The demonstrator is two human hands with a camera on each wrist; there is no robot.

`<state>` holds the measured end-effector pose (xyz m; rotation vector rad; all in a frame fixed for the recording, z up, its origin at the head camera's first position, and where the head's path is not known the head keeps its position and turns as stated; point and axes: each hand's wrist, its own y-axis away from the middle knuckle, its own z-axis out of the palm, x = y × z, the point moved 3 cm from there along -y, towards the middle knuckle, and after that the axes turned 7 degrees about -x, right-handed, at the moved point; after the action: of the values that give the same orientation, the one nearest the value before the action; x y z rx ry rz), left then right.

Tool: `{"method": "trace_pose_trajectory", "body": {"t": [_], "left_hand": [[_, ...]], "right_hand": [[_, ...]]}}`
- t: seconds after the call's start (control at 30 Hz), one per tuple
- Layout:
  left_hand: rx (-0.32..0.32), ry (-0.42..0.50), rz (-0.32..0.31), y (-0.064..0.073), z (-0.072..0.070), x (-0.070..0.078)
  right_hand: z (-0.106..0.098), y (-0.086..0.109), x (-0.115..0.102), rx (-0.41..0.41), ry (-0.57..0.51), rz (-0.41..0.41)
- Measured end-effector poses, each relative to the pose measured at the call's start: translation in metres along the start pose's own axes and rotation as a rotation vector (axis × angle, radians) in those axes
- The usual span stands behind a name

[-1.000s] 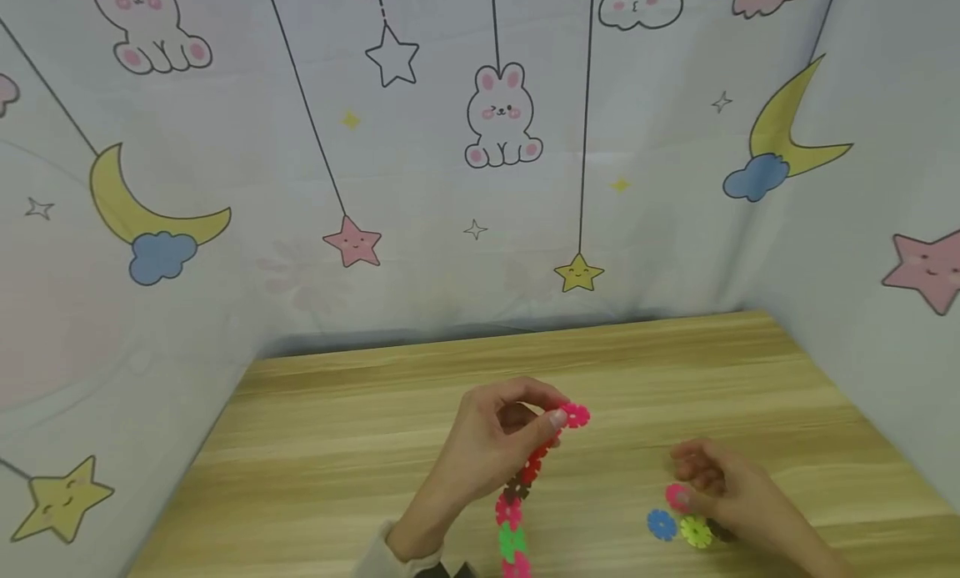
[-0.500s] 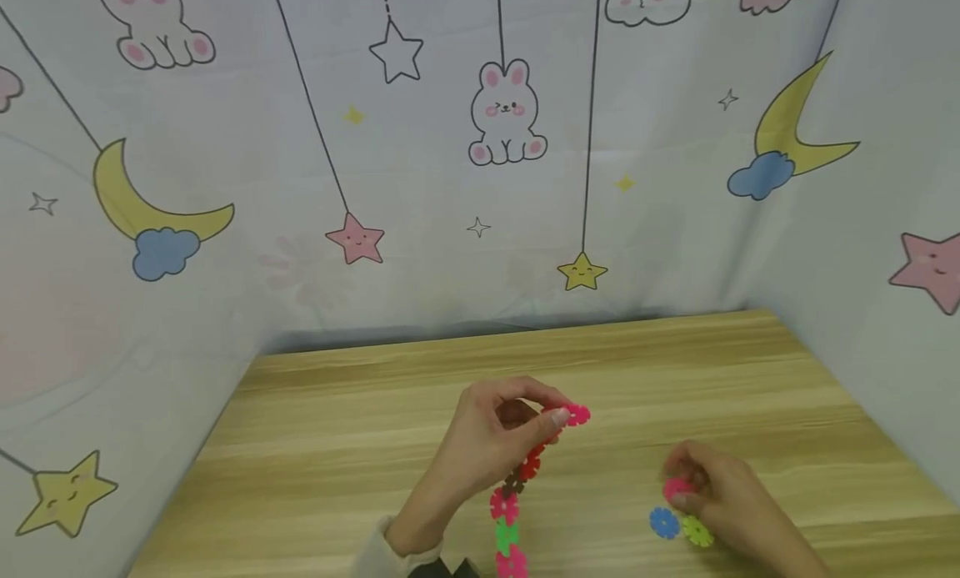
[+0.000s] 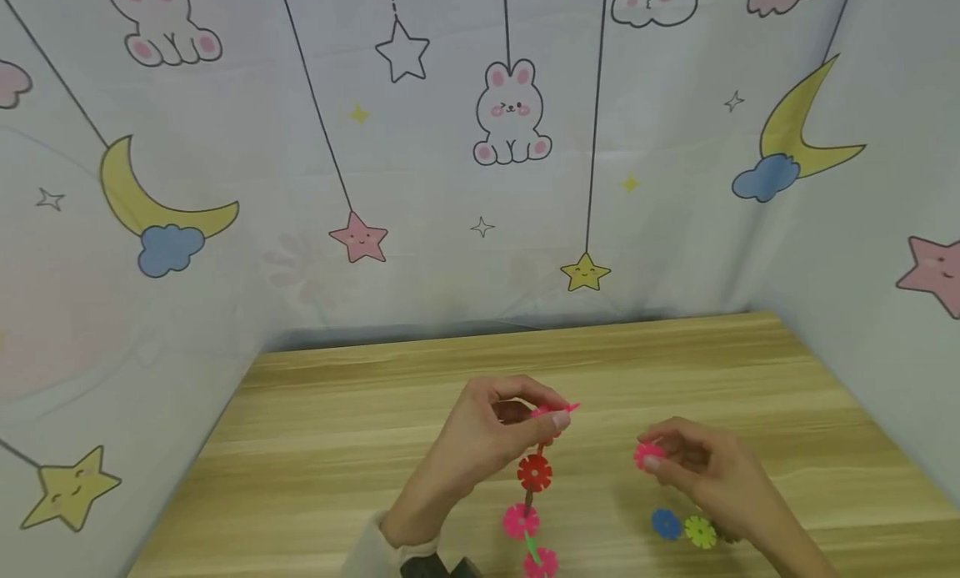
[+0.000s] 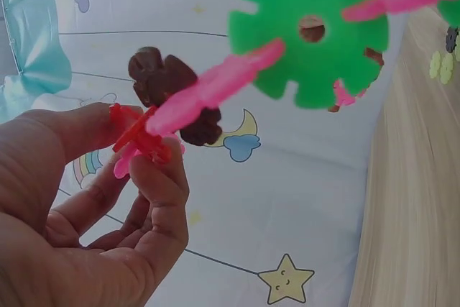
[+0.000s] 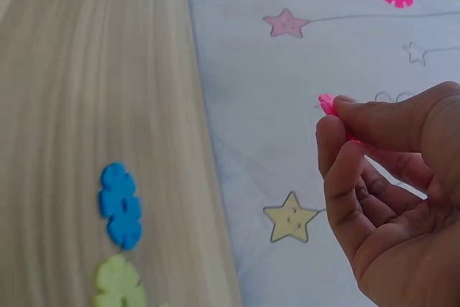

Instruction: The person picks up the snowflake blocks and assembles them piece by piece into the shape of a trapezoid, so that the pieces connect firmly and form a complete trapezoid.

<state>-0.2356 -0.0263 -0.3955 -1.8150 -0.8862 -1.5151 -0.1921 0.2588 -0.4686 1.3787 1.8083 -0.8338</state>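
My left hand (image 3: 495,436) pinches the upper end of a chain of notched plastic discs. From it hang a red disc (image 3: 535,473), a brown disc (image 4: 164,84), pink discs (image 3: 521,521) and a green disc (image 4: 309,26), slotted together edge to edge. To the right, a loose pink disc (image 3: 648,456) is pinched between the thumb and fingers of my right hand (image 3: 712,469), apart from the chain. Below that hand, a blue disc (image 3: 667,525) and a yellow-green disc (image 3: 701,532) lie on the table. Something dark beside the yellow-green one is mostly hidden by the right hand.
The wood-grain table (image 3: 375,394) runs back to a white cloth backdrop (image 3: 435,169) printed with stars, moons and bunnies. Cloth also hangs along the left and right sides. In the left wrist view, more yellow-green pieces (image 4: 441,66) lie on the table.
My right hand has lifted the pink disc off the table and brought it up and left. The left hand stays nearly in place while its chain has twisted and swung.
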Motion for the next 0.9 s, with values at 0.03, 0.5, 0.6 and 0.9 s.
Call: {"method": "trace_pose_trajectory", "body": {"t": [0.03,0.5,0.6,0.9], "left_hand": [[0.002,-0.002,0.001,0.0,0.0,0.0],[0.028,-0.017,0.002,-0.002,-0.002,0.001],[0.027,-0.009,-0.001,-0.002,-0.003,0.0],[0.028,0.014,-0.016,-0.002,-0.005,0.0]], "right_hand": [[0.0,-0.001,-0.004,-0.007,-0.009,-0.005],[0.002,-0.026,-0.054,-0.023,-0.041,-0.23],[0.004,-0.031,-0.063,-0.03,-0.057,-0.261],[0.012,-0.041,-0.083,-0.063,-0.109,-0.363]]}}
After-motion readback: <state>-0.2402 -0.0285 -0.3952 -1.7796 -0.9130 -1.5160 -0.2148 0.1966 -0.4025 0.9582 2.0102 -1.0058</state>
